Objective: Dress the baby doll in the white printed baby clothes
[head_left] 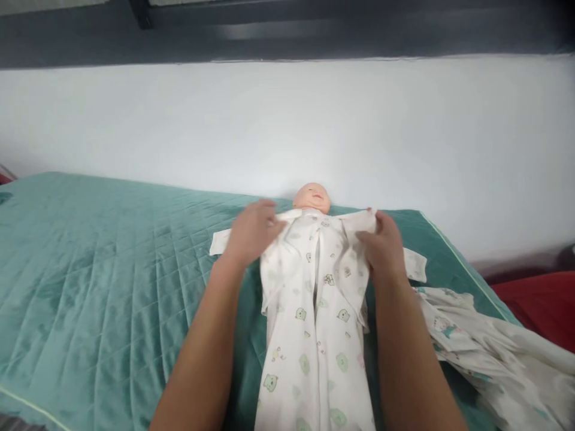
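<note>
A baby doll [312,197] lies on its back with its head toward the wall, its body hidden under white baby clothing. The long white baby garment [309,299], printed with green animals, is spread over it, with a gap down the middle of the front. My left hand [255,230] is closed at the garment's left shoulder edge, slightly blurred. At the opposite shoulder, my right hand [384,242] pinches the cloth between thumb and fingers. White sleeve ends [220,241] stick out beyond both hands.
A green quilted cover [135,269] lies under everything. Crumpled white printed cloth [494,347] is heaped at the right, beside a red item [539,302]. A white wall [287,126] rises behind the doll's head, below a dark frame [287,36].
</note>
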Tool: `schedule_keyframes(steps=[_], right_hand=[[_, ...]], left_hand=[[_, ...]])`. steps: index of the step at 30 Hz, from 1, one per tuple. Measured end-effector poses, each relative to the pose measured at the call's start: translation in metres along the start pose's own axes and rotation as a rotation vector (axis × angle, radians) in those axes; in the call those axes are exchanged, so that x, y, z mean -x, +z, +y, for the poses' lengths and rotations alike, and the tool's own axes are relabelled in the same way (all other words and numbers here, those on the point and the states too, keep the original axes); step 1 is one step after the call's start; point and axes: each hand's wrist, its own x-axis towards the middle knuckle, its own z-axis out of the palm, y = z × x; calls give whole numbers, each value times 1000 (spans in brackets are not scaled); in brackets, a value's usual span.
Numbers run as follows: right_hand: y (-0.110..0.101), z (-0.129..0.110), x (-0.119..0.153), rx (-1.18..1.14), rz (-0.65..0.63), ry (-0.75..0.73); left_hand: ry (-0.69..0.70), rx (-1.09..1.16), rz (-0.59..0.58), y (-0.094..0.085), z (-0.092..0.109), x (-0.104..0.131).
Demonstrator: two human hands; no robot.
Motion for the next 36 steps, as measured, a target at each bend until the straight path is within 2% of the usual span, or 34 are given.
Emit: schedule_keyframes(steps=[2,3,5,7,9,12,15,19,24,27,31,34,36], right_hand=[[-13,9,-6,134,157,48],[-15,9,-6,189,191,50],[-11,6,-4,274,123,-8],[1,-1,2,378,-51,-66],[12,-4,8,503,-169,-65],[19,1,13,624,-201,-12],[19,8,15,651,-169,-2],[15,11,16,708,-116,-18],[5,10,20,824,15,104],[2,5,24,855,6,32],[15,-23,27,714,-140,-185],[42,-60,27,640,-414,-355],[65,-84,28,807,-630,-495]], left_hand=[[-172,-289,172,-11,-12,0],[-236,-377,211,-14,-15,1],[-275,-418,194,-11,-18,1],[-199,-361,117,3,-18,1],[-78,-314,49,23,-20,0],[15,-306,-6,48,-30,1],[3,-324,-1,59,-39,2],[-40,-415,45,56,-46,2],[-234,-486,56,39,-61,14],[-240,-485,81,32,-67,29],[-257,-455,89,34,-67,42],[-280,-432,95,38,-67,42],[-286,-427,99,40,-68,42]])
